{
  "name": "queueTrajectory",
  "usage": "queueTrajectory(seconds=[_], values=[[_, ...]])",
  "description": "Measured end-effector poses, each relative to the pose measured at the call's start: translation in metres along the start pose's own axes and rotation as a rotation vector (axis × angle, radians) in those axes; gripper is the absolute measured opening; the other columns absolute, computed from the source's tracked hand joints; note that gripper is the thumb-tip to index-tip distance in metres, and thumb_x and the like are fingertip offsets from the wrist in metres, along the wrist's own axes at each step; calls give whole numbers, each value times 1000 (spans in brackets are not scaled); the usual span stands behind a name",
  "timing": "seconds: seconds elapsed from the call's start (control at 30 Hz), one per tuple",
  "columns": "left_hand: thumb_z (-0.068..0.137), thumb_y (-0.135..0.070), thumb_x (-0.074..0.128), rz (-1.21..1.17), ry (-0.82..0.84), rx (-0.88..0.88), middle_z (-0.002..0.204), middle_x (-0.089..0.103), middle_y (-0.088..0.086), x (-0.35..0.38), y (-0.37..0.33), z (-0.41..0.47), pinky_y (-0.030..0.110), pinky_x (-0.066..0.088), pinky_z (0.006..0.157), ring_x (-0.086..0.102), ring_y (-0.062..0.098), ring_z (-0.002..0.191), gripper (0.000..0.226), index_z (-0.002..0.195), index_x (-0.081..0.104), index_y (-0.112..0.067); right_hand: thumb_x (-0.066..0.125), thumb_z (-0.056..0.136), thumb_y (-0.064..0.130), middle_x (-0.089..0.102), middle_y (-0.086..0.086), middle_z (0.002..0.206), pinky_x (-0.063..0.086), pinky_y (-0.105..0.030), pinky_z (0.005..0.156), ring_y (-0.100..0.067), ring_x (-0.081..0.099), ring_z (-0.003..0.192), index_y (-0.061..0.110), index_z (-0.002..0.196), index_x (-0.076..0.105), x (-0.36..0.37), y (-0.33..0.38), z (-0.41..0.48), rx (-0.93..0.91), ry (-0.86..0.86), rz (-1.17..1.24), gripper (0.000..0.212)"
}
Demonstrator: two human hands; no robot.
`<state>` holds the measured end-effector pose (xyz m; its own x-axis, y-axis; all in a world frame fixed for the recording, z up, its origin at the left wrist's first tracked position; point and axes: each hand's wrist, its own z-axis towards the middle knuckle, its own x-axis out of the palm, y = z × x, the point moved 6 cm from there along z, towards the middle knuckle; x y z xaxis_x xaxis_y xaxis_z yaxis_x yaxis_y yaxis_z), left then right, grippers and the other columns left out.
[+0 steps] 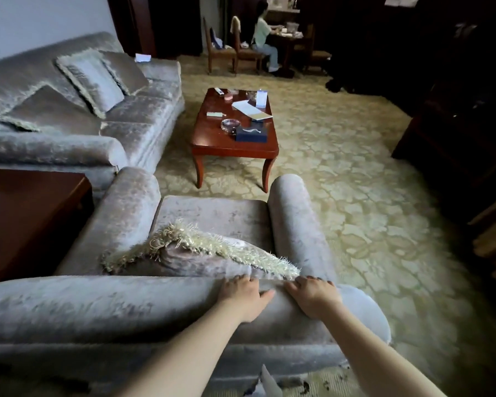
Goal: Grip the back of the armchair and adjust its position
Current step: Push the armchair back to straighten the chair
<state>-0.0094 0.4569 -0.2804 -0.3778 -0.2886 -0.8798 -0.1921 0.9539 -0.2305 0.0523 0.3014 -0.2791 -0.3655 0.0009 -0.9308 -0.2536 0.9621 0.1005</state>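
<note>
Carpet, pale with a cracked-stone pattern, across the whole floor.

Sofa, grey velvet, along the left wall. Three fringed cushions leaning on its back.

Armchair, same grey velvet, in the foreground at low centre of view, seen from behind. Seat faces the coffee table; left arm near the sofa's end. Backrest a thick padded roll running across the bottom of the frame.

Coffee table, red-brown wood with curved legs, on the carpet beyond the armchair and right of the sofa, apart from both.

Side table, dark wood, at the left edge, between the sofa's arm and the armchair.

Far end of the room: a seated person on a wooden chair at a dark table, small in view.

Pillow with a pale fringe, on the armchair seat, leaning against the backrest, fringe uppermost.

Left hand on top of the backrest, right of its middle. Fingers curled over the front edge, thumb stretched flat toward the other hand. Right hand just beside it, near the right corner, fingers likewise hooked over the front edge. Both gripping the padding; hands apart, not touching.

On the coffee table: dark blue tissue box at the near end, glass ashtray just left of it, papers farther back. Smaller items there too blurred to tell.
</note>
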Motion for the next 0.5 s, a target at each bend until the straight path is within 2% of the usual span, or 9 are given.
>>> queueTrajectory(seconds=[0.17, 0.4, 0.5], values=[[93, -58, 22, 47, 45, -130, 147, 38, 12, 7, -42, 30, 48, 25, 109, 38, 30, 132, 65, 140, 36, -15, 24, 94, 52, 52, -6, 139, 29, -40, 107, -26, 46, 129, 24, 130, 52, 9, -14, 4, -61, 47, 27, 54], [91, -59, 17, 71, 179, -167, 155, 23, 8, 22, -52, 68, 50, 22, 109, 25, 30, 139, 66, 145, 31, -25, 29, 93, 50, 56, -7, 133, 29, -42, 105, -26, 47, 126, 21, 123, 55, 9, -27, 11, -96, 52, 67, 50], [88, -60, 16, 83, 190, -182, 155, 23, 7, 27, -53, 76, 49, 22, 106, 25, 29, 139, 69, 146, 29, -24, 29, 94, 50, 57, -6, 132, 30, -40, 105, -26, 47, 126, 22, 124, 55, 8, -34, 15, -107, 73, 84, 49]])
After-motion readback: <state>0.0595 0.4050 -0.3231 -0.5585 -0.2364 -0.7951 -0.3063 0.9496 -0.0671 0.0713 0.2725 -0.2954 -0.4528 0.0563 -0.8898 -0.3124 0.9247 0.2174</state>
